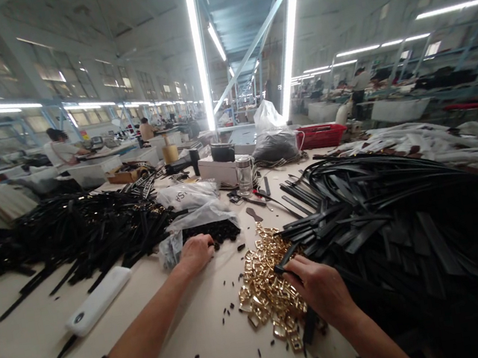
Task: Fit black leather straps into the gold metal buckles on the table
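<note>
My left hand [196, 253] rests curled at the mouth of a clear plastic bag [202, 219] that holds small black pieces [216, 230]; what its fingers hold is hidden. My right hand [319, 288] lies over a heap of gold metal buckles [268, 281] and pinches the end of a black strap [281, 268]. Small black bits [231, 311] are scattered on the pale tabletop [190, 327] between my arms.
A big pile of black straps [392, 220] fills the right side. Another pile of black straps [82, 229] lies at the left, with a white power bank [98, 300] and its cable. A glass jar [244, 174], boxes, a red basket [322, 135] and other workers stand further back.
</note>
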`<move>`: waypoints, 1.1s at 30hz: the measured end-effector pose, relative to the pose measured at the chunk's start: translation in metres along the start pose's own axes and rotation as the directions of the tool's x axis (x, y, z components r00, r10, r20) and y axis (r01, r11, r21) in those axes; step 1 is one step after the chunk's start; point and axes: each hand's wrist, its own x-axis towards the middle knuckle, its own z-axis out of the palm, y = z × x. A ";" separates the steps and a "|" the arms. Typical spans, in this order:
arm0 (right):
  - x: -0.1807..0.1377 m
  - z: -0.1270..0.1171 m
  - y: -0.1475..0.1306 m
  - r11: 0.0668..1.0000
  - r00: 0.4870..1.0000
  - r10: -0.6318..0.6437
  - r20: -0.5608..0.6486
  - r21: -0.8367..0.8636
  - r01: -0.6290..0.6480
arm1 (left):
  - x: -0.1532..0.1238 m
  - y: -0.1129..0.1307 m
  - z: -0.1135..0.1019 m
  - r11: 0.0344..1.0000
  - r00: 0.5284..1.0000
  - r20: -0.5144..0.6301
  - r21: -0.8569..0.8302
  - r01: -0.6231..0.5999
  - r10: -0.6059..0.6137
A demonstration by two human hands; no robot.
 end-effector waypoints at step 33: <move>0.000 -0.006 -0.011 0.984 0.992 0.001 -0.128 0.175 0.022 | -0.054 0.130 0.049 -0.371 0.885 0.464 -0.814 0.447 0.049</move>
